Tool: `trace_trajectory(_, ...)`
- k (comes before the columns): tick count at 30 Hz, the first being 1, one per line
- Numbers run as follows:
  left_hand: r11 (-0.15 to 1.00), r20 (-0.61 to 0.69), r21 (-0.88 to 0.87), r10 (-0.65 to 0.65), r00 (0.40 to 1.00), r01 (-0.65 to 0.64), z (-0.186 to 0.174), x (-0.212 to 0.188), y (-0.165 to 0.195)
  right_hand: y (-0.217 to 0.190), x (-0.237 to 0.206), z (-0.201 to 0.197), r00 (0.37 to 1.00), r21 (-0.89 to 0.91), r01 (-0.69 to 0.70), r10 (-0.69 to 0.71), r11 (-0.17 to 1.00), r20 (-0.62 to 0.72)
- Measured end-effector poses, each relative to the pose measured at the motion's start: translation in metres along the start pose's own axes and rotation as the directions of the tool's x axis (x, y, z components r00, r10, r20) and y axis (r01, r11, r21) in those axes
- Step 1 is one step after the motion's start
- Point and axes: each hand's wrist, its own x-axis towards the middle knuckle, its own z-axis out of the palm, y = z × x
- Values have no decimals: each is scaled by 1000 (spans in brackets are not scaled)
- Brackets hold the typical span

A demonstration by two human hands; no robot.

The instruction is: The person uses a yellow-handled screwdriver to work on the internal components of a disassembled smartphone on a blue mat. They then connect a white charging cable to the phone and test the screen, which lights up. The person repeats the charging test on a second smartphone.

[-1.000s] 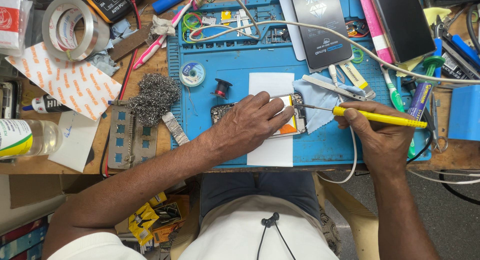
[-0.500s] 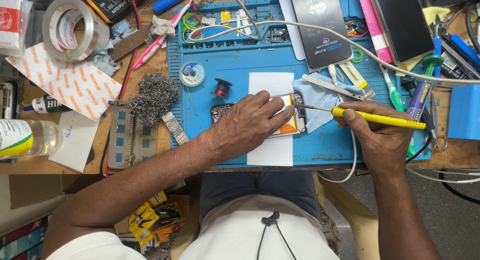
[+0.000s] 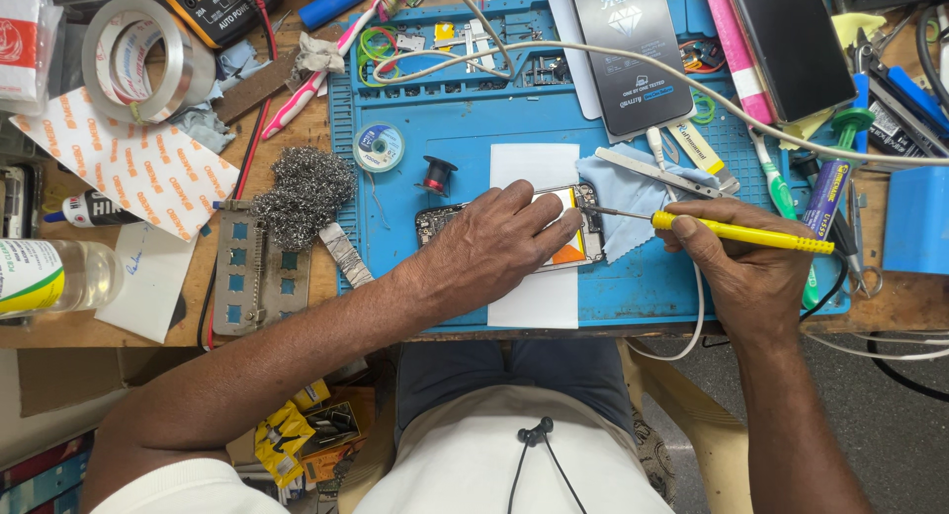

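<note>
The left hand (image 3: pixel 494 245) lies flat on the opened phone (image 3: pixel 514 227), fingers spread, pressing it onto the white paper sheet (image 3: pixel 534 297) on the blue repair mat (image 3: pixel 445 128). The right hand (image 3: pixel 736 267) closes its grip around the yellow soldering iron (image 3: pixel 736 234), tip touching the phone's right end. A steady, light touch with the wrist braced suits this work; wire wool (image 3: pixel 301 193) lies farther left on the desk (image 3: pixel 297 128).

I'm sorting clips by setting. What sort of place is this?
Most likely a phone or small-electronics repair bench. The left hand steadies an opened phone on a blue work mat, the right hand holds a yellow soldering iron, and a multimeter lies nearby.
</note>
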Motion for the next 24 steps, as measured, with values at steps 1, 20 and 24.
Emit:
trace_trajectory(1,1000,-6,5,2,1000,-2,0,0,0,0,0,0,1000,6,5,-5,1000,0)
trace_trajectory(20,1000,-5,-4,2,1000,-2,3,0,-1,1,-1,-1,1000,32,7,-7,999,-7)
trace_trajectory(24,1000,-18,2,9,1000,-9,3,0,-1,1,-1,-1,1000,14,10,-10,1000,-3)
